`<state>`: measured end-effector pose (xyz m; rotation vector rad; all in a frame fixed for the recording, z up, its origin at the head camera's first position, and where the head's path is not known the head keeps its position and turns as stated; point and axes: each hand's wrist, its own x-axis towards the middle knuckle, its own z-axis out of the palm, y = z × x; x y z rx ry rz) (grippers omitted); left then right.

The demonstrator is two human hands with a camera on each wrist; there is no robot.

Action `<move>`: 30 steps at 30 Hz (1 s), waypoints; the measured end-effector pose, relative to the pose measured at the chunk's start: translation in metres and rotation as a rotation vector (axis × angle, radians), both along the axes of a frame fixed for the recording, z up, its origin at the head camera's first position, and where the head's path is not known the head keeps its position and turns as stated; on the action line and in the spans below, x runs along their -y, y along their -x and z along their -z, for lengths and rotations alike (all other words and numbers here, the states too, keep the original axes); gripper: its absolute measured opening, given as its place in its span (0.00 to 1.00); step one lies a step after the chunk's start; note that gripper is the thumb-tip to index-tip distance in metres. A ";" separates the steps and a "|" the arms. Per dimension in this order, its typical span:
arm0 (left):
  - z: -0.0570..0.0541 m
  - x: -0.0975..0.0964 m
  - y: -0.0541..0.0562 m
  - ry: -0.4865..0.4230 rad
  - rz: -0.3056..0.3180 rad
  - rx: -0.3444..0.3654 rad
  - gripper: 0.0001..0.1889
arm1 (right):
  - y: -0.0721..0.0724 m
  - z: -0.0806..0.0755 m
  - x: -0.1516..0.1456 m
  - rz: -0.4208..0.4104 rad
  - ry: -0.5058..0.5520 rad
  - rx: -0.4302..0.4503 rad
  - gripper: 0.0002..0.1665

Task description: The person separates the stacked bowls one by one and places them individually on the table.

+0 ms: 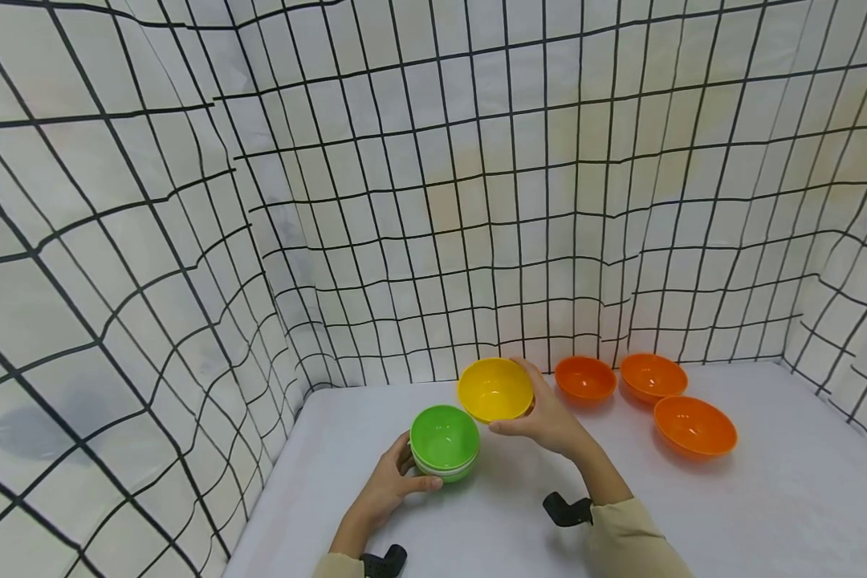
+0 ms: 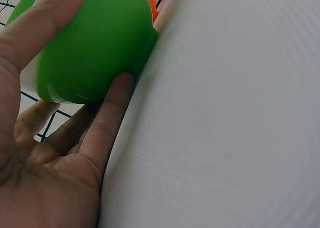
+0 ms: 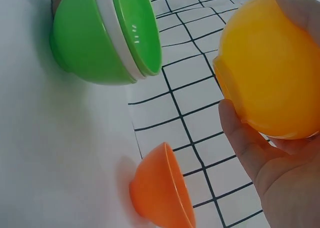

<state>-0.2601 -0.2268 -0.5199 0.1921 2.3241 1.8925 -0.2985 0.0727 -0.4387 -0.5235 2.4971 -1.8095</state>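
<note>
Right hand (image 1: pixel 545 413): thumb and fingers spread round the yellow bowl (image 1: pixel 494 389), grasping it by its right side. Bowl is off the table, mouth up, just beyond and to the right of the green and white stack; right wrist view shows a gap between them.

Left hand (image 1: pixel 390 482): grasping the bowl stack (image 1: pixel 444 437), thumb on near side, fingers round the left and low by the base. Stack stands on the table: green bowl on top, white rim below it, green bowl outermost.

Further out, right of the right hand: three orange bowls, all mouth up on the table. Small orange bowl (image 1: pixel 585 379) nearest the hand; back orange bowl (image 1: pixel 653 377) just beside it; front orange bowl (image 1: pixel 695 427) closer to the person, overlapping the back one in head view, contact unclear. Right hand sits between yellow bowl and these.

Black wrist devices (image 1: pixel 567 510) on both wrists, beige sleeves (image 1: pixel 636 538) behind them. White table (image 1: pixel 780 506) under everything. Black grid (image 1: pixel 506 170) over white sheeting (image 1: pixel 419 144) walls off back and both sides; back wall close behind the yellow and orange bowls.
</note>
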 end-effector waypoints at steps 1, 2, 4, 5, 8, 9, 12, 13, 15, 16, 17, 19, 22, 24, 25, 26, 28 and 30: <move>0.000 0.000 0.000 0.000 -0.002 0.000 0.53 | 0.000 -0.001 -0.002 0.000 0.000 -0.005 0.67; 0.001 0.000 0.000 0.002 -0.005 -0.001 0.53 | -0.001 -0.001 -0.004 -0.001 0.000 -0.009 0.67; 0.002 -0.001 0.001 0.001 -0.007 0.000 0.53 | -0.002 -0.001 -0.007 -0.006 -0.007 -0.016 0.67; 0.002 -0.001 0.001 -0.001 -0.006 0.001 0.53 | -0.002 -0.001 -0.009 -0.010 -0.012 -0.015 0.67; 0.003 -0.001 0.001 -0.004 -0.003 0.004 0.53 | -0.004 0.001 -0.016 -0.022 -0.032 -0.010 0.67; 0.003 -0.001 0.000 -0.002 -0.001 0.004 0.53 | -0.004 0.002 -0.019 -0.022 -0.042 -0.009 0.67; 0.003 -0.001 0.000 -0.005 -0.007 0.008 0.53 | -0.006 0.004 -0.029 -0.018 -0.077 -0.011 0.68; 0.002 -0.001 -0.001 -0.005 -0.007 0.005 0.54 | -0.007 0.005 -0.033 -0.015 -0.087 -0.009 0.68; 0.002 0.000 -0.001 -0.008 -0.006 0.002 0.54 | -0.008 0.006 -0.040 -0.007 -0.108 -0.001 0.68; 0.002 0.000 -0.001 -0.012 -0.005 0.003 0.54 | -0.009 0.007 -0.044 -0.001 -0.119 0.004 0.69; 0.002 0.000 -0.001 -0.013 -0.002 0.002 0.54 | -0.009 0.008 -0.047 0.000 -0.129 0.015 0.69; 0.002 0.000 0.000 -0.013 0.003 0.000 0.54 | -0.011 0.010 -0.055 0.005 -0.149 0.032 0.69; 0.002 0.000 0.000 -0.011 0.003 0.001 0.54 | -0.014 0.015 -0.066 0.015 -0.179 0.047 0.69; 0.002 0.000 0.001 -0.011 0.001 -0.001 0.54 | -0.016 0.019 -0.074 0.019 -0.195 0.040 0.69; 0.002 -0.001 0.001 -0.013 0.001 -0.002 0.54 | -0.017 0.021 -0.077 0.022 -0.203 0.034 0.69; 0.002 -0.001 0.001 -0.014 0.001 -0.002 0.54 | -0.017 0.023 -0.081 0.028 -0.212 0.028 0.69; 0.002 -0.001 0.001 -0.016 0.002 -0.004 0.54 | -0.019 0.026 -0.088 0.039 -0.236 0.017 0.69; 0.002 0.000 0.001 -0.022 0.004 -0.003 0.53 | -0.020 0.029 -0.094 0.041 -0.251 0.013 0.70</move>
